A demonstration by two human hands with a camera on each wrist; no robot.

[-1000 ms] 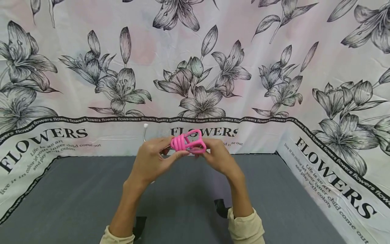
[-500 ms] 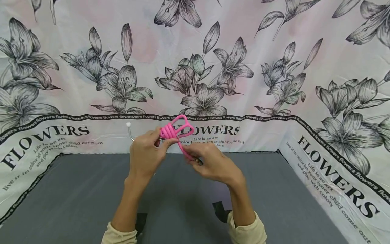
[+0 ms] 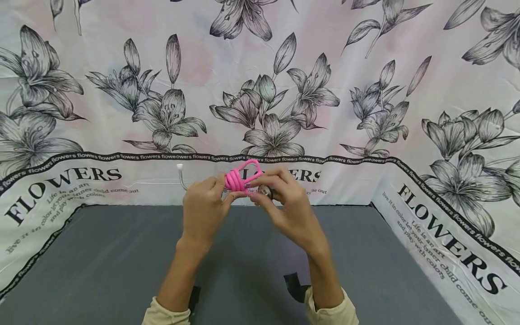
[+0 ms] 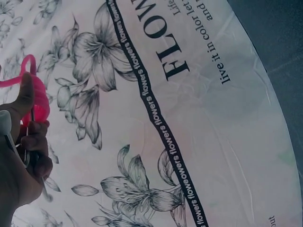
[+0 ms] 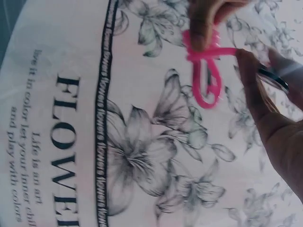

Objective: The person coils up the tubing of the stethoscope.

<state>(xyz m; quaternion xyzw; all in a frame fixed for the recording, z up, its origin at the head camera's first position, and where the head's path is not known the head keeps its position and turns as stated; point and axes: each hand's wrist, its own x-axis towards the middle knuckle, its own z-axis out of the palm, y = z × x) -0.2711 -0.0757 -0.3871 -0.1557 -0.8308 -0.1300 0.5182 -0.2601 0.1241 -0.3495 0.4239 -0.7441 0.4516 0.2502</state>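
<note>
Pink tubing of a stethoscope [image 3: 234, 181] is wound in several tight turns, with a loop standing out to the upper right. My left hand [image 3: 204, 207] grips the coil, thumb pressed along it in the left wrist view. A metal ear tube with a white ear tip [image 3: 180, 167] sticks up behind that hand. My right hand [image 3: 294, 210] pinches the tubing's end beside the coil, and the round metal chest piece [image 3: 266, 191] sits among its fingers. In the right wrist view, a short length of pink tubing [image 5: 225, 51] runs straight from the coil to the right fingertips.
A grey table [image 3: 122, 253] lies under the hands. Behind it hangs a white cloth [image 3: 195, 99] printed with flowers and lettering, which also borders both sides. Black straps [image 3: 295, 286] show near the cream sleeves [image 3: 331, 311].
My right hand first drew the tubing's end downward from the coil, then came up beside it with the chest piece showing. My left hand shifted left, then slightly back right, still holding the coil.
</note>
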